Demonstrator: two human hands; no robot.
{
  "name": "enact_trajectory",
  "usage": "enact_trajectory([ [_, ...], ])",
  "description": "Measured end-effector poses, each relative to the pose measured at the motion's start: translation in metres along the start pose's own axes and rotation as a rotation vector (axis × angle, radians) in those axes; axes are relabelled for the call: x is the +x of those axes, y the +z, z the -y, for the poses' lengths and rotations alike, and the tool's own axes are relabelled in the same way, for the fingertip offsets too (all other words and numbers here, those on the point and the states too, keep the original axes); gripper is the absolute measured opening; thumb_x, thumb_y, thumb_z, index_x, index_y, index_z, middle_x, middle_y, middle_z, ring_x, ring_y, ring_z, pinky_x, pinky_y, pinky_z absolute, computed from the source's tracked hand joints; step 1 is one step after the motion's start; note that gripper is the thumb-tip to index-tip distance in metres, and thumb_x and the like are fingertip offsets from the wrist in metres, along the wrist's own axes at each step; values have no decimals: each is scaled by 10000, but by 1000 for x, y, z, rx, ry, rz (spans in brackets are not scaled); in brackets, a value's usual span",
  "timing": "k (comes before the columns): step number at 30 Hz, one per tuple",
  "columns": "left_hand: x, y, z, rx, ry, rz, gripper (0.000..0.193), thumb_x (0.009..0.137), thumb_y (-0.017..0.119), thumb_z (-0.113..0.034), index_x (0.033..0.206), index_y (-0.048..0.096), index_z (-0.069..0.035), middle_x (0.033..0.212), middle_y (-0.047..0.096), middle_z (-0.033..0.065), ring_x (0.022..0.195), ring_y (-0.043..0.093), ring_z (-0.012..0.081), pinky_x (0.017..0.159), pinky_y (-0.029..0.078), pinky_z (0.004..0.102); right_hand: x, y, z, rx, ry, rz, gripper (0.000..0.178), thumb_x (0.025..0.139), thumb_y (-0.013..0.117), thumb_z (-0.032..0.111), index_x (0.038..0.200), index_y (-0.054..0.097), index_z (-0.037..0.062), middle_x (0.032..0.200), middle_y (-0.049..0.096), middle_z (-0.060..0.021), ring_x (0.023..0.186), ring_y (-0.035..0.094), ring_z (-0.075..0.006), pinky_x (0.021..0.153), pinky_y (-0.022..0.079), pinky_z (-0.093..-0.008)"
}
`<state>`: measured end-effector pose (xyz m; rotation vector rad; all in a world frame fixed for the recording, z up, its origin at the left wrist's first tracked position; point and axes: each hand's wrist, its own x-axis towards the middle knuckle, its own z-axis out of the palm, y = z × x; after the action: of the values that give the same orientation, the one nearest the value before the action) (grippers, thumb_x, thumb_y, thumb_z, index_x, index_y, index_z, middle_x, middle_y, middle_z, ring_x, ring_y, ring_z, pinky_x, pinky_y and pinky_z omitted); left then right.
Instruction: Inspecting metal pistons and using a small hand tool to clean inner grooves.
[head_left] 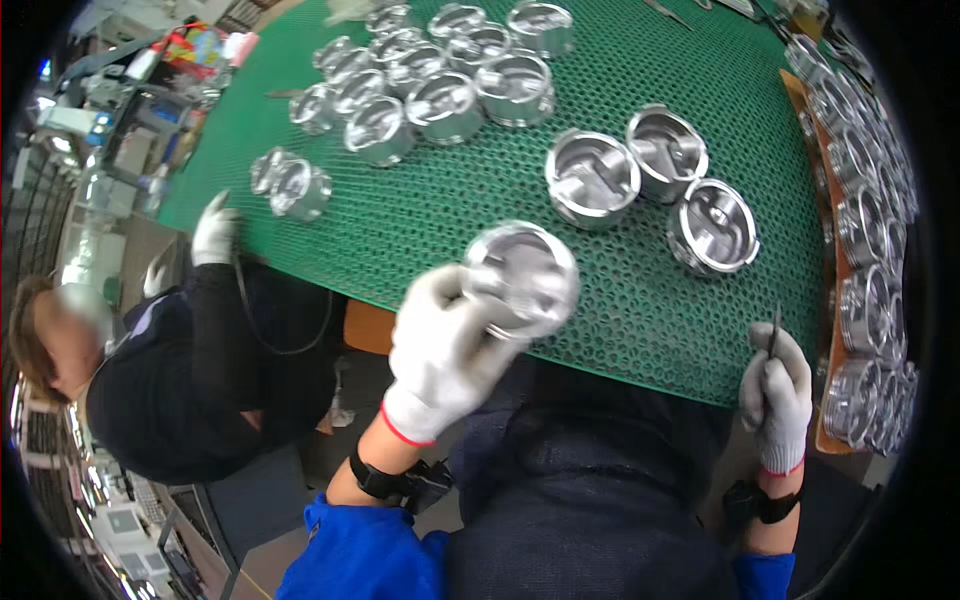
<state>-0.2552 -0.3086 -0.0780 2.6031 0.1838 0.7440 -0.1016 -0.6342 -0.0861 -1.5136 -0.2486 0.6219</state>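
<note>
My left hand (440, 345), in a white glove with a red cuff edge, grips a shiny metal piston (528, 275) above the front edge of the green table mat (470, 190). The piston is slightly blurred, and its hollow side faces up. At the right edge of the mat, my gloved right hand (778, 400) is closed around a thin, dark, pointed blade-like tool (775, 328) whose tip points away from me. Beyond my hands, three more pistons stand hollow side up in a close group: a left one (592, 180), a far one (667, 155) and a near right one (713, 228).
Several pistons (443, 107) cluster at the far left of the mat. A brown-edged tray (826, 340) packed with pistons runs along the right. To my left sits a co-worker in dark clothes (190, 390), one gloved hand (214, 232) near two pistons (299, 190).
</note>
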Motion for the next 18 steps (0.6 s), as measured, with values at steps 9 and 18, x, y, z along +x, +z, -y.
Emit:
enact_trajectory([
  [9,-2,-48,129,366,-447,-259,362,818,789,-221,1111,637,-72,1166,588,153,1057,623,342,895,500,429,7,-9,-14,43,-42,67,508,957,594,295,1294,539,-82,590,496,-9,406,397,-53,356,312,-210],
  [18,37,-55,197,555,-526,-197,473,851,753,-374,1199,622,-82,1136,655,198,1081,616,394,924,478,468,5,10,2,-3,4,31,459,952,590,280,1281,574,-40,613,504,-22,435,403,-72,399,307,-224],
])
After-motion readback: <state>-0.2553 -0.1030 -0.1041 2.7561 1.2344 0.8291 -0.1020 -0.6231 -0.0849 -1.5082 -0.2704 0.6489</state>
